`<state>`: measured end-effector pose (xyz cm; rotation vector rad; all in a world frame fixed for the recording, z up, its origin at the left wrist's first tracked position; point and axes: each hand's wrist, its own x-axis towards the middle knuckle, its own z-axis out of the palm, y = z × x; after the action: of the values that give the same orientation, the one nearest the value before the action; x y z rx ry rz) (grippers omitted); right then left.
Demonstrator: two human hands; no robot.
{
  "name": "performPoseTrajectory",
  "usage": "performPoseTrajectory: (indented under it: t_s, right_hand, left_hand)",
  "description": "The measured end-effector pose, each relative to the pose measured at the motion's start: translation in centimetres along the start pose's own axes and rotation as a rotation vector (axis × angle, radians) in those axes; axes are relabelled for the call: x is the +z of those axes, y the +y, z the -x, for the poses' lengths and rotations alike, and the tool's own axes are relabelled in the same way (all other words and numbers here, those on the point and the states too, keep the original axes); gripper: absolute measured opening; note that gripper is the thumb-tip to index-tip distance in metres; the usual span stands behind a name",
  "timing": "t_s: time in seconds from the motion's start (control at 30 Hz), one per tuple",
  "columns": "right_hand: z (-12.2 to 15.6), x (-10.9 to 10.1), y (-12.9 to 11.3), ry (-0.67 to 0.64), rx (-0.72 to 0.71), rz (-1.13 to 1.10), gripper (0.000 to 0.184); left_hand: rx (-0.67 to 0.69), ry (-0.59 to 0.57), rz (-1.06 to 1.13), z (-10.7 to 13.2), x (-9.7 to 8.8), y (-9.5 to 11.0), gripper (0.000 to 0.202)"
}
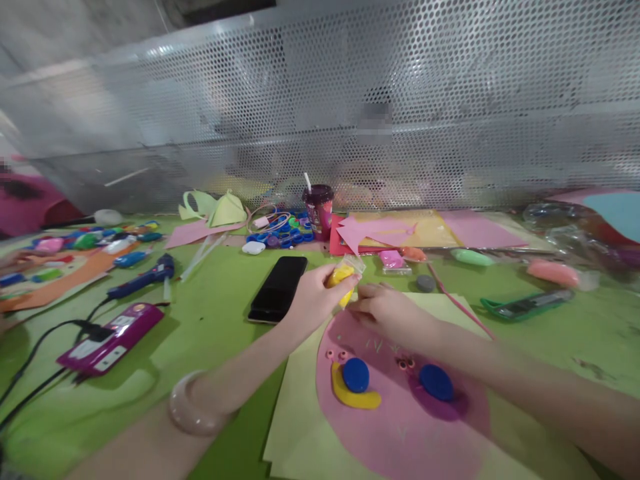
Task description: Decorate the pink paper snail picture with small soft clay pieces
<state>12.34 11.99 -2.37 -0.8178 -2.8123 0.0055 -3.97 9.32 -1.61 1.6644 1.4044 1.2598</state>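
Left hand (323, 285) grasped the yellow clay packet (344, 274) near the pink cutout (420, 443)'s top edge, right hand (395, 312) curled just beside, grip unreadable; likely clay-portioning step, next move probably called for pinching some free.

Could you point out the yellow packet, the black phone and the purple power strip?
Yellow packet (341, 274): head view, its yellow middle.
Black phone (278, 287): head view, screen's centre.
Purple power strip (121, 335): head view, upper face.
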Motion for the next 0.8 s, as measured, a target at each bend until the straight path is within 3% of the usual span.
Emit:
performPoseTrajectory:
  t_s: [0.33, 0.63, 0.8]
  right_hand:
    - [0.3, -1.2, -1.1, -0.142, 0.027, 0.083, 0.019]
    - [0.6, -2.0, -1.2, -0.12, -0.005, 0.078, 0.023]
    - [1.0, -2.4, -1.0, -0.135, -0.07, 0.133, 0.012]
  left_hand:
    - [0.011, -0.004, -0.006, 0.1, 0.0, 0.2, 0.025]
    - [0.007, -0.01, 0.006, 0.2, -0.1, 0.2, 0.025]
    - [0.0, -0.011, 0.008, 0.2, -0.1, 0.3, 0.026]
